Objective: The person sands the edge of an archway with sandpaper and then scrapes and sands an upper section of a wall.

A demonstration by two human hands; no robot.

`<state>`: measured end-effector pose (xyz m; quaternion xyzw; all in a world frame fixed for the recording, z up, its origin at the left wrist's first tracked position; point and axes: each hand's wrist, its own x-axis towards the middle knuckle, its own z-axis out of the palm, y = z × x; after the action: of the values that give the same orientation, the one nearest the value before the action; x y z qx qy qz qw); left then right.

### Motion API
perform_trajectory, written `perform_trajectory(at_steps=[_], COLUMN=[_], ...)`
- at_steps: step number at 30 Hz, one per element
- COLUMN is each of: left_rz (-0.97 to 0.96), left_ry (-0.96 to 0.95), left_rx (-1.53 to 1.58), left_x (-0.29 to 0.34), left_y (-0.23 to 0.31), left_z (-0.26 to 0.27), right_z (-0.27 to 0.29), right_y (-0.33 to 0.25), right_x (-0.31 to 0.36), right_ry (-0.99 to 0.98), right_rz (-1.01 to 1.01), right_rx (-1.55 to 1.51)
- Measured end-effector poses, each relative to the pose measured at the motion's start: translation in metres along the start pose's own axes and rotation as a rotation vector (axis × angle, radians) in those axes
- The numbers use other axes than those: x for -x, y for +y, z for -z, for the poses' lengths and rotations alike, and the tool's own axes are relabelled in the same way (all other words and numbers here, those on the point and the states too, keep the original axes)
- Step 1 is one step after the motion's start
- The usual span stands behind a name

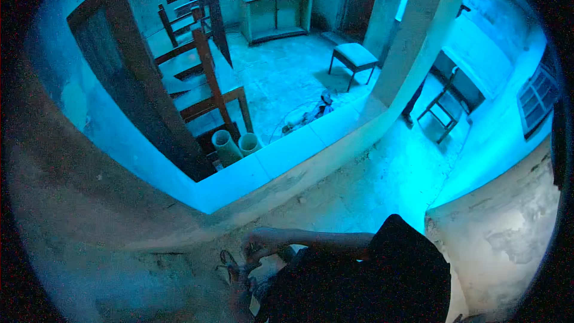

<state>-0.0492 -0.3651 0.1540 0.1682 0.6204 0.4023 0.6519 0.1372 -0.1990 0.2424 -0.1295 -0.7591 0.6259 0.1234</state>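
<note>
- Pliers-like tool, dark and small, pinched low at the wall; exact kind too dim to tell.
- Right hands' side: right hand curled narrow on the tool from above, forearm stretching back to a dark sleeve.
- Left hand just beneath, fingers bunched close against the same spot; grip hidden in shadow, cannot tell whether closed on anything.
- Judged as mid-work: both hands busy at one point on the rough plaster, nothing visibly finished or set aside, remainder not readable.
- Just beyond the hands: low ledge of a parapet, running up and to the right.
- Farther past the ledge, below: two pale pipe ends, stacked wooden chairs, loose wire on the floor.
- Well beyond: padded stool, cabinet, square pillar.
- Far right of the hands: another wooden chair, cracked wall.
- Nothing standing between hands and tool; dim light the chief hindrance.
</note>
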Motion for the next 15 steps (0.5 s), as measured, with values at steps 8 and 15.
perform_trajectory(at_steps=[8,15], left_rz=[0.071,0.096], left_ry=[0.030,-0.060], left_rx=[-0.088,-0.622], left_x=[0.015,-0.028], left_y=[0.045,0.012], left_z=[-0.049,-0.014], right_z=[-0.009,-0.007], right_y=[0.028,0.029], right_x=[0.032,0.047], right_ry=[0.127,0.182], right_rz=[-0.098,-0.110], right_rx=[-0.033,0.011])
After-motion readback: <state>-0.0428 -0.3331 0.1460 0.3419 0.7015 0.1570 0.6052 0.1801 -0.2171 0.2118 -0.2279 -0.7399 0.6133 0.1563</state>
